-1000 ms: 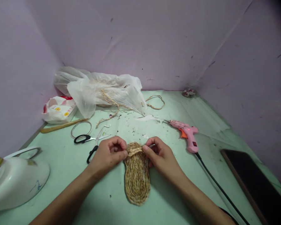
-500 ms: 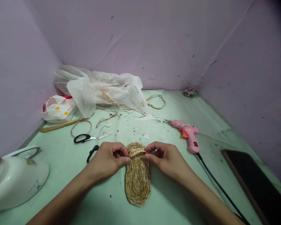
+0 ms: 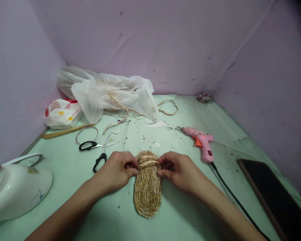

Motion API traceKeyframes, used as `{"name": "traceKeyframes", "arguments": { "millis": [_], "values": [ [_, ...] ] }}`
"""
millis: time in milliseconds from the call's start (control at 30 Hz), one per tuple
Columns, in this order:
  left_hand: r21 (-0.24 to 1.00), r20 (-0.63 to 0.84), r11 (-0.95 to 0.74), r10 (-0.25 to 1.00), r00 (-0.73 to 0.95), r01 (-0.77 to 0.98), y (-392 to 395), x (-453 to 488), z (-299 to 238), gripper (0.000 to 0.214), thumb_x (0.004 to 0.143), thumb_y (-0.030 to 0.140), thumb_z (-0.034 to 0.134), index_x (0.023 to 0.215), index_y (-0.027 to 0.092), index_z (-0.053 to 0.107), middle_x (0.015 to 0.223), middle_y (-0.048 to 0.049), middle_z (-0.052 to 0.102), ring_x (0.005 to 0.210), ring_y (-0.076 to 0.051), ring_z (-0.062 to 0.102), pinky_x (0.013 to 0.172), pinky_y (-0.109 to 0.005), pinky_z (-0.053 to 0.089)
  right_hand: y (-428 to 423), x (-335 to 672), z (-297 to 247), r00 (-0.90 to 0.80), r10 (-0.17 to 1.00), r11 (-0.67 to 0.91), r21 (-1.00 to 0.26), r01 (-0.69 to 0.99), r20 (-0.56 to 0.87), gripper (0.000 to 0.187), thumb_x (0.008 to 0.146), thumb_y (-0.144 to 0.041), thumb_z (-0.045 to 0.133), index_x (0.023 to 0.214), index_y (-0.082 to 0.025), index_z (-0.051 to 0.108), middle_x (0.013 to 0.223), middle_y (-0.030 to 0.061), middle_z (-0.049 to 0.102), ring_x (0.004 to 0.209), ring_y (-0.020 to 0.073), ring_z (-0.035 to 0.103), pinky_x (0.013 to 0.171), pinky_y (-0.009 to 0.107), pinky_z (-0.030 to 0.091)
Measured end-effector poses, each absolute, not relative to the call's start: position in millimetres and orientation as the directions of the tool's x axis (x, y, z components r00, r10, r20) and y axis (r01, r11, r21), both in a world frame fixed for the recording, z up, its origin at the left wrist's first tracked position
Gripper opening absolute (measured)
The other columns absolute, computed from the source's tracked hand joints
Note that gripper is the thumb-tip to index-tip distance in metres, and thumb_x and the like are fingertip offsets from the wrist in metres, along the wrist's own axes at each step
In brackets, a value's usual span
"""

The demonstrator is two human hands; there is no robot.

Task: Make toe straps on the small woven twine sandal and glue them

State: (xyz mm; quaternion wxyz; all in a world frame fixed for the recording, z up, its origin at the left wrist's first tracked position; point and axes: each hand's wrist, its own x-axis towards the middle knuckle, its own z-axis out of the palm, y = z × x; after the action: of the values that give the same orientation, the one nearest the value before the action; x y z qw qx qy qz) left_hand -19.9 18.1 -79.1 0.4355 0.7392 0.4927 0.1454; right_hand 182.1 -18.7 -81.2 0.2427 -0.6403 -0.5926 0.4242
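sole: woven straw sole (image 3: pixel 147 189), oval, lies flat on the green table (image 3: pixel 65 174), front centre, long axis running away from the person
strap: straw strap (image 3: pixel 147 163), thin band laid crosswise over the far end of the sole
left hand: left hand (image 3: pixel 116 170) rests on the table at the sole's left edge, its fingers (image 3: pixel 133 171) pinched tight on the strap's left end
right hand: right hand (image 3: pixel 178 170) mirrors it at the right edge, its fingers (image 3: pixel 162 173) clenched on the strap's right end
scissors: black-handled scissors (image 3: pixel 96 150), blades apart, just left of the left hand, not touching it
glue gun: pink glue gun (image 3: pixel 202 142) lying on its side, right of the right hand, nozzle pointing left (red light on), black cord (image 3: pixel 230 195) running toward the near right
back left: white plastic bag (image 3: pixel 107 92) with braided rope (image 3: pixel 117 107) trailing out; red-and-white packet (image 3: pixel 61 113) beside it
rope loop: loose loop (image 3: pixel 168 107) right of the bag
near scissors: metal ring (image 3: pixel 86 134) and wooden stick (image 3: pixel 65 131), the stick's tip just at the ring
far left: white dish (image 3: pixel 17 190) at the table's near edge
far right: dark flat panel (image 3: pixel 273 194), well apart from the hands
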Motion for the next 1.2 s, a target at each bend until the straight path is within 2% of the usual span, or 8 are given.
{"name": "traceKeyframes", "arguments": {
  "millis": [100, 300, 433, 533, 633, 767, 1000, 1200],
  "values": [
    [0.787, -0.205, -0.134, 0.863, 0.461, 0.602, 18, -18, -77, 0.006, 0.066, 0.018, 0.06, 0.062, 0.018, 0.066, 0.062, -0.0003, 0.061, 0.058, -0.014, 0.052, 0.055, -0.023, 0.038, -17, 181, -81, -0.066, 0.944, -0.252, -0.834, 0.49, -0.324, 0.014, 0.059, -0.009, 0.066, 0.069, -0.019, 0.063, 0.061, 0.0008, 0.066, 0.059, 0.0179, 0.062, 0.059, 0.032, 0.048],
    [0.786, -0.202, -0.116, 0.88, 0.429, 0.607, 17, -16, -77, 0.006, 0.065, 0.019, 0.062, 0.059, 0.018, 0.064, 0.058, 0.0005, 0.06, 0.055, -0.013, 0.049, 0.052, -0.022, 0.036, -18, 176, -80, 0.022, 0.94, -0.301, -0.802, 0.516, -0.339, 0.011, 0.056, -0.01, 0.067, 0.062, -0.019, 0.063, 0.057, 0.0011, 0.066, 0.057, 0.0193, 0.062, 0.059, 0.033, 0.048],
    [0.825, -0.298, 0.007, 0.855, 0.424, 0.565, 19, -22, -84, 0.003, 0.064, 0.02, 0.061, 0.063, 0.017, 0.061, 0.05, 0.0037, 0.052, 0.048, -0.01, 0.045, 0.046, -0.021, 0.032, -18, 177, -86, 0.005, 0.932, -0.334, -0.853, 0.402, -0.362, 0.016, 0.056, -0.011, 0.065, 0.068, -0.019, 0.058, 0.061, -0.0003, 0.063, 0.058, 0.0166, 0.061, 0.057, 0.031, 0.048],
    [0.874, -0.414, 0.228, 0.812, 0.412, 0.428, 22, -23, -85, 0.009, 0.06, 0.012, 0.058, 0.067, 0.017, 0.054, 0.05, 0.0055, 0.051, 0.045, -0.01, 0.048, 0.044, -0.021, 0.036, -17, 178, -89, 0.014, 0.941, -0.331, -0.911, 0.244, -0.338, 0.021, 0.055, -0.012, 0.064, 0.073, -0.019, 0.054, 0.067, -0.001, 0.06, 0.059, 0.014, 0.058, 0.057, 0.029, 0.049],
    [0.871, -0.49, 0.441, 0.811, 0.32, 0.217, 23, -20, -81, 0.022, 0.055, 0.008, 0.058, 0.071, 0.018, 0.048, 0.056, 0.004, 0.056, 0.046, -0.012, 0.053, 0.043, -0.023, 0.042, -15, 177, -86, 0.059, 0.947, -0.32, -0.941, 0.109, -0.315, 0.025, 0.053, -0.016, 0.065, 0.074, -0.019, 0.052, 0.07, 0.0003, 0.059, 0.062, 0.0135, 0.058, 0.061, 0.029, 0.049],
    [0.827, -0.551, 0.562, 0.804, 0.224, 0.022, 22, -15, -77, 0.035, 0.052, 0.006, 0.062, 0.084, 0.014, 0.05, 0.055, 0.0033, 0.057, 0.045, -0.011, 0.054, 0.042, -0.021, 0.043, -12, 175, -83, 0.108, 0.942, -0.325, -0.944, 0.052, -0.319, 0.029, 0.052, -0.016, 0.066, 0.077, -0.019, 0.051, 0.072, 0.0018, 0.06, 0.067, 0.0153, 0.059, 0.066, 0.031, 0.05],
    [0.87, -0.493, 0.489, 0.853, 0.172, 0.071, 17, -10, -84, 0.024, 0.056, 0.01, 0.058, 0.08, 0.012, 0.057, 0.049, 0.005, 0.052, 0.037, -0.006, 0.043, 0.031, -0.015, 0.032, -10, 172, -92, 0.111, 0.94, -0.318, -0.946, -0.06, -0.323, 0.029, 0.051, -0.016, 0.068, 0.076, -0.017, 0.053, 0.071, 0.0013, 0.06, 0.063, 0.0137, 0.058, 0.064, 0.031, 0.051],
    [0.846, -0.528, 0.472, 0.808, 0.262, 0.249, 25, -19, -83, 0.019, 0.064, 0.019, 0.057, 0.081, 0.011, 0.058, 0.039, 0.0046, 0.05, 0.032, -0.006, 0.039, 0.03, -0.016, 0.031, -12, 170, -93, 0.113, 0.951, -0.291, -0.957, 0.003, -0.288, 0.023, 0.053, -0.014, 0.065, 0.071, -0.017, 0.051, 0.066, -0.0009, 0.057, 0.062, 0.0125, 0.055, 0.062, 0.028, 0.048]
  ]
}}
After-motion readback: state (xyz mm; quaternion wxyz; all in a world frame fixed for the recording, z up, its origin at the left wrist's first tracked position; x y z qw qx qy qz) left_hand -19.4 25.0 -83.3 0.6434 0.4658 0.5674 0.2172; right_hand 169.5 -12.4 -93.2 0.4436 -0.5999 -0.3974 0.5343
